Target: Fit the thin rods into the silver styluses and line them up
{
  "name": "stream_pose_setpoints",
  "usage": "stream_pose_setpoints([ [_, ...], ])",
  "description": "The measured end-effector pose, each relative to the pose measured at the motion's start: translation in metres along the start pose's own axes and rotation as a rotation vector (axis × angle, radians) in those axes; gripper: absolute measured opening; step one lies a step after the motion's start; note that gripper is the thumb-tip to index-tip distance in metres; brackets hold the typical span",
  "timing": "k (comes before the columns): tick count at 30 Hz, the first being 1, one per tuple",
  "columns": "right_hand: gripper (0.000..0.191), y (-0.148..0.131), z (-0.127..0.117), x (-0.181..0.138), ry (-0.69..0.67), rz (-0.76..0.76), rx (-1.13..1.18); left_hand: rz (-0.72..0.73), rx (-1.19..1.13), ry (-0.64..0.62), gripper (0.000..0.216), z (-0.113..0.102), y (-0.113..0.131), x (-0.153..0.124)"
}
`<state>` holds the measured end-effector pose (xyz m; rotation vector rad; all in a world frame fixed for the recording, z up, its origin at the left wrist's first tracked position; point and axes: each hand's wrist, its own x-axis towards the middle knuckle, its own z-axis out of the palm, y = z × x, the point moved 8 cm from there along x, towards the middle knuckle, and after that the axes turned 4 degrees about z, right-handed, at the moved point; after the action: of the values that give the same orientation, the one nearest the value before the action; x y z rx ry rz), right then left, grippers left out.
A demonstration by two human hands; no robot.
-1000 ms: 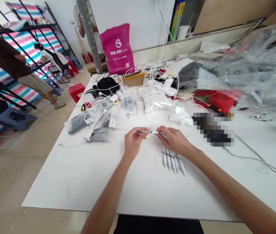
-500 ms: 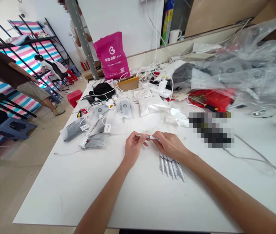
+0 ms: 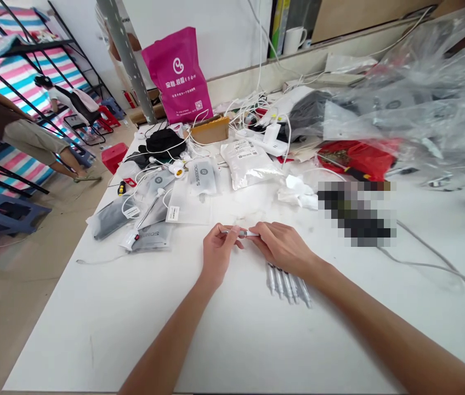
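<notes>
Over the white tabletop (image 3: 72,340), your left hand (image 3: 217,255) and right hand (image 3: 279,247) grip one silver stick (image 3: 243,233) narrowly (more silver sticks (image 3: 285,286) lie nearby).

A makeshift workroom — a long white table (image 3: 92,329) heaped with cables (image 3: 257,104) and sealed pouches (image 3: 202,176), striped tarpaulin (image 3: 22,82) on metal racks (image 3: 51,60) behind, plastic stools (image 3: 6,214) on the floor (image 3: 10,291).

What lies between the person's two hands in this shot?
In the head view, a slim silver rod spans the gap, held at its ends by the fingers of the left hand and the right hand.
</notes>
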<state>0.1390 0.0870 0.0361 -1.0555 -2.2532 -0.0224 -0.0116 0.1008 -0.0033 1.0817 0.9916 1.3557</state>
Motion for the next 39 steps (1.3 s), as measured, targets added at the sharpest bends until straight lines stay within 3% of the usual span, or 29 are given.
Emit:
stream_pose_setpoints([
  [6, 0.021, 0.003, -0.001, 0.002, -0.052, 0.021, 0.006, -0.024, 0.016, -0.057, 0.033, 0.001, 0.000, 0.002],
  [11, 0.023, 0.002, -0.001, 0.001, -0.020, -0.002, -0.012, -0.014, 0.069, -0.015, 0.027, -0.001, 0.001, 0.001],
  [22, 0.025, 0.008, 0.007, -0.004, -0.058, 0.125, 0.004, 0.013, 0.072, -0.044, 0.027, 0.004, 0.005, -0.003],
  [31, 0.027, 0.005, 0.001, -0.002, -0.069, 0.071, -0.022, 0.091, -0.004, -0.084, 0.035, 0.002, 0.007, 0.001],
  [35, 0.027, 0.003, 0.001, -0.002, -0.051, 0.065, -0.019, 0.025, 0.025, 0.048, 0.026, -0.012, -0.002, 0.004],
  [39, 0.025, 0.000, 0.000, -0.001, -0.035, 0.044, -0.018, 0.003, 0.021, 0.124, 0.034, -0.020, -0.005, 0.005],
])
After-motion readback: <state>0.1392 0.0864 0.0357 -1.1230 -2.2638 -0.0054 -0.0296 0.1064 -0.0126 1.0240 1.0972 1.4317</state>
